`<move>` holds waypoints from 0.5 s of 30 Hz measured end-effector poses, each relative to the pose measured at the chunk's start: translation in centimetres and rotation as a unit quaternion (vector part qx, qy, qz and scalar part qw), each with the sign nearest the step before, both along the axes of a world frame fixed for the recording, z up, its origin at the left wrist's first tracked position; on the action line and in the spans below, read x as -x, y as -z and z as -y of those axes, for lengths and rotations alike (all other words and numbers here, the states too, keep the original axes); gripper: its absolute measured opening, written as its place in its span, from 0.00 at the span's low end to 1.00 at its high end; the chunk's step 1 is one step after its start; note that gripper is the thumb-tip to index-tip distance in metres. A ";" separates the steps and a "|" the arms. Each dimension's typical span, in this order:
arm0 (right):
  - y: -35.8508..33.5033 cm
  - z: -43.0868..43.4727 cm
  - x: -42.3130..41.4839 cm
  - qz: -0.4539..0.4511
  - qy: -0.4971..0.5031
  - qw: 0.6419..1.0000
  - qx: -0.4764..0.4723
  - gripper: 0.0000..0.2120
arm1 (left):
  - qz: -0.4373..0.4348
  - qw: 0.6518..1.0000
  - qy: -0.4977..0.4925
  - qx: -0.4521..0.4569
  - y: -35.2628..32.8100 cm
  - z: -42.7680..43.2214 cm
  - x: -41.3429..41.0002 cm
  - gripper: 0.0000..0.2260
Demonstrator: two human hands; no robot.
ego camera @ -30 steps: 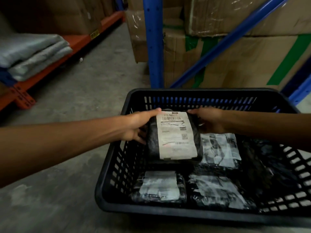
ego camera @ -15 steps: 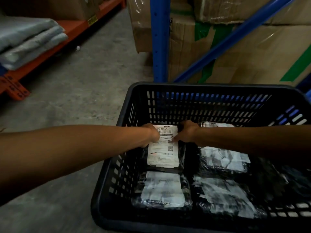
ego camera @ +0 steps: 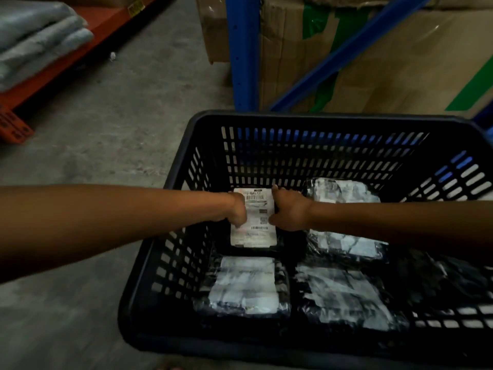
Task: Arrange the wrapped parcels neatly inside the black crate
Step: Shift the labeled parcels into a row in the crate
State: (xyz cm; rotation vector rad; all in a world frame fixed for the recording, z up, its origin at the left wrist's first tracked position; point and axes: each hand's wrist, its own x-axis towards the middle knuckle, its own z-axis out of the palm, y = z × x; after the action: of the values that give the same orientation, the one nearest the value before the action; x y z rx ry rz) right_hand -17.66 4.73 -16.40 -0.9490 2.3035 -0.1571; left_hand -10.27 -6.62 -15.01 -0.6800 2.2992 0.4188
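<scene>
The black slotted crate (ego camera: 170,198) stands on the concrete floor. A black-wrapped parcel with a white shipping label (ego camera: 254,235) lies flat at the crate's far left. My left hand (ego camera: 237,212) grips its left edge and my right hand (ego camera: 289,212) grips its right edge, both deep inside the crate. Three more wrapped parcels lie on the crate bottom: one at the near left (ego camera: 245,288), one at the near right (ego camera: 344,297), one at the far right (ego camera: 344,193). My right forearm hides part of the far right one.
A blue rack upright (ego camera: 242,52) and a diagonal brace stand just behind the crate, with large cardboard boxes (ego camera: 400,62) behind them. An orange shelf (ego camera: 69,57) with folded grey bundles (ego camera: 32,46) runs along the left. Concrete floor lies between.
The labelled parcel went down from above the crate rim to the crate's far-left bottom, with both hands following it. The view has tilted down and moved closer.
</scene>
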 end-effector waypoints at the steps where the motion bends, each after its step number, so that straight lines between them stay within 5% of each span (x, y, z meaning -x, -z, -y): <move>1: -1.2 -1.3 -0.8 0.001 -0.040 0.999 0.016 0.33 | 0.019 0.999 0.022 -0.014 -1.0 0.0 -1.1 0.24; 3: -3.5 -4.4 -2.6 0.038 -0.113 0.992 0.050 0.26 | 0.072 0.989 0.119 -0.041 -2.9 -0.4 -3.6 0.28; 7: -4.4 -9.9 -6.6 0.075 -0.246 0.965 0.062 0.34 | 0.186 0.947 0.257 -0.059 -5.7 -2.8 -9.6 0.24; 12: -1.7 -11.3 -8.7 0.043 -0.266 0.953 0.135 0.24 | 0.108 0.960 0.259 -0.018 -5.1 -3.9 -12.5 0.26; 15: -0.5 -10.7 -9.1 0.003 -0.232 0.970 0.070 0.22 | 0.044 0.960 0.278 -0.003 -4.9 -4.1 -12.7 0.18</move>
State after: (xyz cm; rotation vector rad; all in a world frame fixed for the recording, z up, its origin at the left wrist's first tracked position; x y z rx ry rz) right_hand -8.52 15.43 -15.89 -1.5265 2.0199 -0.1236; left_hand 2.46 -2.48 -10.12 -0.0280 2.2768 0.1250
